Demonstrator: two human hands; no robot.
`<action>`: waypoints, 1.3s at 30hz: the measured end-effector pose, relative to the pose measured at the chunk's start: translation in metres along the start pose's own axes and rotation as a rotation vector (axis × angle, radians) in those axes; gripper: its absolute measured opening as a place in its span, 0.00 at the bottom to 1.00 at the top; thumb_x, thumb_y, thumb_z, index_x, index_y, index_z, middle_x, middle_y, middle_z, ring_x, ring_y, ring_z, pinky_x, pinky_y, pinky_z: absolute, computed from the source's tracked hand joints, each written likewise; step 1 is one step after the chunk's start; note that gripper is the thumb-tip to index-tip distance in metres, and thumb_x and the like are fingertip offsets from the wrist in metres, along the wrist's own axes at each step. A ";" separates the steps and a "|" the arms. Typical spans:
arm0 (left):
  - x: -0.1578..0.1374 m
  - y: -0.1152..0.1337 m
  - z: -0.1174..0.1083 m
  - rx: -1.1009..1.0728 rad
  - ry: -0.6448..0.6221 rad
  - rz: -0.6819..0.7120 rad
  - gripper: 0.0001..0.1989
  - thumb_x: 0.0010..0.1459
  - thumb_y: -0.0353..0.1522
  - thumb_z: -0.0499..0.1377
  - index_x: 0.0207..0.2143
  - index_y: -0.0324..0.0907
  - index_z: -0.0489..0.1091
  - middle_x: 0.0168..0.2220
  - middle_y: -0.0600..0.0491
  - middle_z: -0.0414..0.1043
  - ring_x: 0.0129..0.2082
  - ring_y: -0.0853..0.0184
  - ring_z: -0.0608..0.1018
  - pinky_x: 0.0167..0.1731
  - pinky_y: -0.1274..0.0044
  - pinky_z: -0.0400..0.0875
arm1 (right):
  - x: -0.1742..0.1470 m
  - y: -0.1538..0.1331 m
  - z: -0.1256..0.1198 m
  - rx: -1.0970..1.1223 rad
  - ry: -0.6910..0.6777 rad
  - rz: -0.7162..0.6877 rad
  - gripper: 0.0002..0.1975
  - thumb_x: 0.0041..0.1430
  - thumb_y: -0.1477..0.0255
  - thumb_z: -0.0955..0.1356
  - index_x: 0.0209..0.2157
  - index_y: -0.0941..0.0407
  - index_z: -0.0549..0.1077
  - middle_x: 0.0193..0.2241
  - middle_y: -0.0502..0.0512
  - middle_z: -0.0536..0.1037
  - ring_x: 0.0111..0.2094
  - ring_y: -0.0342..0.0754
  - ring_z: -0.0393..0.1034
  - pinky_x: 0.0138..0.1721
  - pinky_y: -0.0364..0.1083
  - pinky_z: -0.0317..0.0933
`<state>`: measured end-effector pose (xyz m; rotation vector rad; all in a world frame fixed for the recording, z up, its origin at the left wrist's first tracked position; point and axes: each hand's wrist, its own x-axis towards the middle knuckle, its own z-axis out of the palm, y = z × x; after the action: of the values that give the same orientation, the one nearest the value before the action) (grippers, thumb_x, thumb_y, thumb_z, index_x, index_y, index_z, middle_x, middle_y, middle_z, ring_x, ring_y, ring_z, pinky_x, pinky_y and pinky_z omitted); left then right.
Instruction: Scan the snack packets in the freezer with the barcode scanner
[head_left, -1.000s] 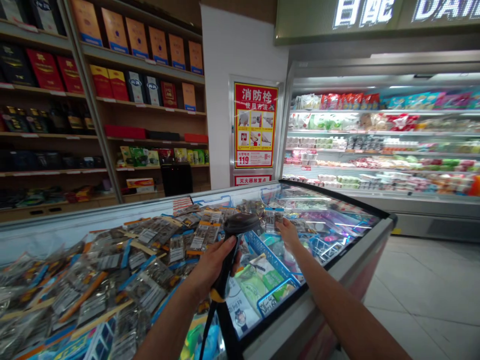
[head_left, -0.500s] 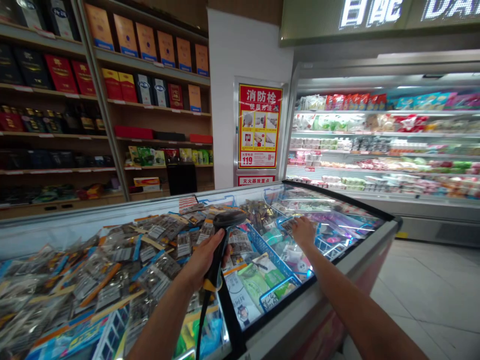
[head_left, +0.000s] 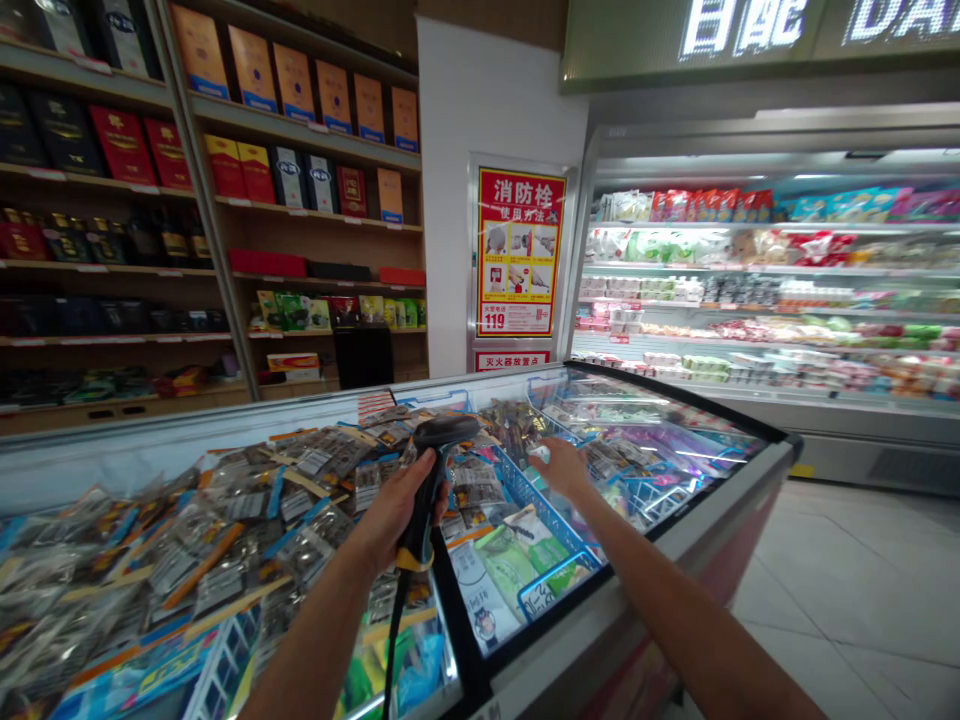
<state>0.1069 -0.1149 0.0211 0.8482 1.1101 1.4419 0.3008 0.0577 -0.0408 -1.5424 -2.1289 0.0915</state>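
My left hand (head_left: 409,500) is wrapped round the handle of a black and yellow barcode scanner (head_left: 444,432), its cable hanging down. The scanner is above a heap of clear packets (head_left: 315,455) with orange and blue edges in the chest freezer. My right hand (head_left: 564,466) is over the sliding glass lid, fingers partly spread and slightly curled. A small pale patch by its fingertips is too blurred to name. Just right of this hand, several dark packets (head_left: 619,455) lie on the glass.
The freezer's black frame bar (head_left: 457,625) divides the heap from the glass side. Blue baskets (head_left: 551,510) and green packs (head_left: 517,555) show under the glass. Liquor shelves (head_left: 315,210) stand at the left, a lit dairy cooler (head_left: 772,270) at the right.
My right hand has moved left, away from the packet it was touching, which now lies uncovered on the glass. My left hand has shifted slightly left with the scanner.
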 end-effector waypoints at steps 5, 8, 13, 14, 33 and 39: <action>-0.002 0.001 -0.002 0.007 0.025 0.014 0.18 0.45 0.45 0.55 0.26 0.38 0.64 0.18 0.56 0.65 0.14 0.76 0.66 0.14 0.84 0.61 | -0.006 -0.053 0.017 0.284 -0.233 -0.308 0.29 0.42 0.58 0.67 0.47 0.54 0.66 0.45 0.54 0.70 0.46 0.51 0.63 0.44 0.46 0.56; -0.002 0.001 -0.004 0.001 0.024 0.019 0.18 0.45 0.45 0.55 0.27 0.38 0.64 0.18 0.56 0.65 0.14 0.76 0.66 0.13 0.84 0.60 | -0.008 -0.055 0.019 0.347 -0.296 -0.357 0.34 0.38 0.61 0.69 0.50 0.55 0.63 0.46 0.56 0.68 0.47 0.53 0.61 0.46 0.47 0.55; -0.003 0.003 -0.013 0.091 0.088 0.012 0.18 0.44 0.45 0.56 0.24 0.37 0.64 0.18 0.55 0.66 0.14 0.75 0.67 0.14 0.83 0.61 | -0.011 -0.037 0.018 0.330 -0.302 -0.286 0.35 0.38 0.61 0.69 0.50 0.53 0.62 0.47 0.56 0.67 0.48 0.54 0.60 0.47 0.50 0.52; -0.003 0.005 -0.015 0.111 0.114 0.008 0.18 0.44 0.45 0.56 0.24 0.37 0.63 0.18 0.55 0.66 0.14 0.75 0.67 0.14 0.83 0.61 | -0.011 -0.034 0.017 0.297 -0.289 -0.258 0.36 0.37 0.60 0.70 0.51 0.53 0.61 0.48 0.57 0.66 0.49 0.55 0.58 0.47 0.50 0.51; -0.016 0.005 -0.021 0.135 0.084 0.044 0.18 0.44 0.45 0.56 0.26 0.38 0.64 0.18 0.55 0.66 0.14 0.75 0.67 0.13 0.83 0.61 | -0.016 -0.047 0.005 -0.138 -0.151 0.166 0.31 0.43 0.50 0.61 0.39 0.62 0.70 0.43 0.69 0.67 0.47 0.63 0.58 0.43 0.59 0.51; -0.007 -0.003 -0.012 0.117 -0.013 0.042 0.18 0.44 0.45 0.56 0.25 0.37 0.64 0.18 0.54 0.66 0.14 0.76 0.66 0.13 0.84 0.60 | -0.010 -0.031 0.016 0.325 -0.077 0.233 0.22 0.37 0.62 0.67 0.35 0.59 0.68 0.36 0.62 0.72 0.41 0.58 0.64 0.39 0.54 0.55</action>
<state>0.0976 -0.1241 0.0152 0.9667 1.1822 1.4149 0.2696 0.0419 -0.0474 -1.5998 -1.8677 0.5563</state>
